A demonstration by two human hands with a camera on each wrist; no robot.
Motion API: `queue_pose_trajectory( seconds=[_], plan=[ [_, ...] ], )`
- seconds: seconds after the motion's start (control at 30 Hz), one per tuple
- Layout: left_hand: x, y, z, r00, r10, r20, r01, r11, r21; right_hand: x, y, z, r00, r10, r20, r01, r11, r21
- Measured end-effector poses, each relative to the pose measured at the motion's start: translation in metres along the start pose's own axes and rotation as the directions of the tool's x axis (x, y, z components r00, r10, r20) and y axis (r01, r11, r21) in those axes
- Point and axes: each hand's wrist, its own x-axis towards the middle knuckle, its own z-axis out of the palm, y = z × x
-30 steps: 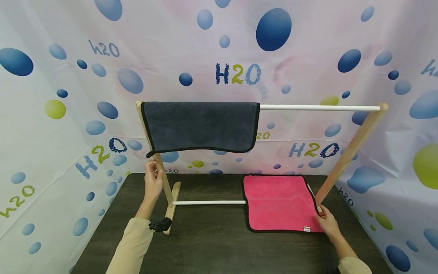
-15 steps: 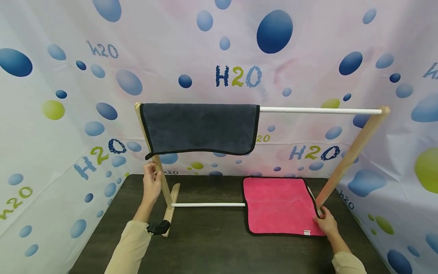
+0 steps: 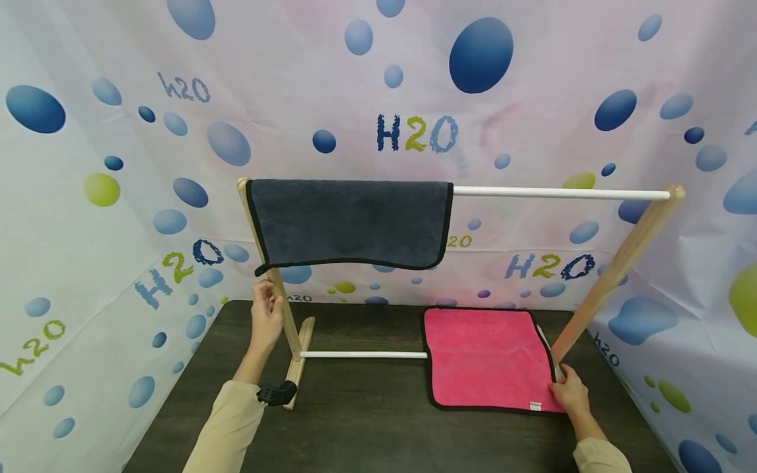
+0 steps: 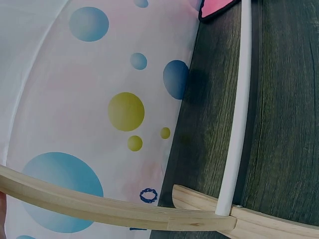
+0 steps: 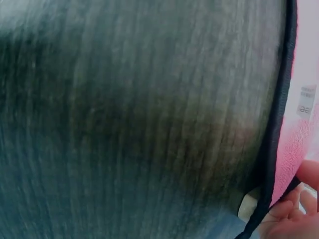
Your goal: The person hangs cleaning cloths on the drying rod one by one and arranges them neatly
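Note:
A wooden rack with white rods stands on the table. Its left post is gripped by my left hand, whose curled fingers lie against it just below a dark grey cloth. That cloth hangs over the left part of the top rod. At the lower right, a pink cloth with black edging covers the right part of the bottom rod. My right hand pinches the pink cloth's right edge near the rack's foot. The right wrist view shows the thumb over the cloth and fingers beneath.
The rack's right post leans outward in view above my right hand. A flat wooden foot supports the left post. Behind the dark table hangs a white backdrop with blue and green spots.
The head view has shifted slightly. Both hands, the two cloths and the rack keep nearly the same places relative to one another.

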Motion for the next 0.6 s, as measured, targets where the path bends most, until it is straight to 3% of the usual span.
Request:
queue_pose_trajectory(
  seconds=[0.33,0.6],
  plan=[
    [-0.001,-0.002,0.0,0.998,0.063,-0.001,-0.063,0.998,0.008,0.003,-0.007,-0.008,0.996,0.026,0.091,-0.04,0.987,0.154],
    [-0.002,-0.005,-0.001,0.995,0.098,-0.016,-0.097,0.993,0.068,0.006,-0.009,-0.014,0.994,-0.015,0.108,-0.003,0.986,0.168]
  ],
)
